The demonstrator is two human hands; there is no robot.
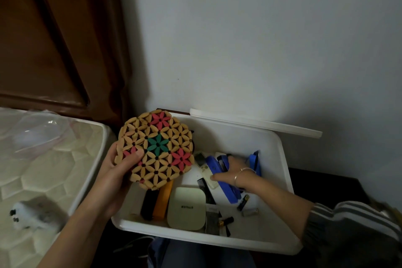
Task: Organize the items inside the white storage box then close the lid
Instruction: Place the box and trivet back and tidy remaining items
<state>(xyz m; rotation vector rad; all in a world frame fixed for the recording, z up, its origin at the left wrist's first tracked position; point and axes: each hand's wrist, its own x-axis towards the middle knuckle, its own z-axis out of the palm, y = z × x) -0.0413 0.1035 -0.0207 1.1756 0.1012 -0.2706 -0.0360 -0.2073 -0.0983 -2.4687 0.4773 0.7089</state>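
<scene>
Head view. Box [280, 159]: smooth white plastic, rounded rim, open. Its lid [261, 125] stands behind it at the wall.
Left hand [115, 180] grasps a round bamboo flower-lattice mat [155, 150] over the box's left edge.
Right hand [233, 169], inside the box, curls round a blue stapler [226, 189].
Cream case [187, 209], comb [205, 189] and battery [243, 202] crowd the front; bare floor shows along the right wall.

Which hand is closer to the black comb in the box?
Right. The right hand grips the blue stapler just right of the comb. The left hand holds the flowery mat farther off, to the comb's left.
</scene>
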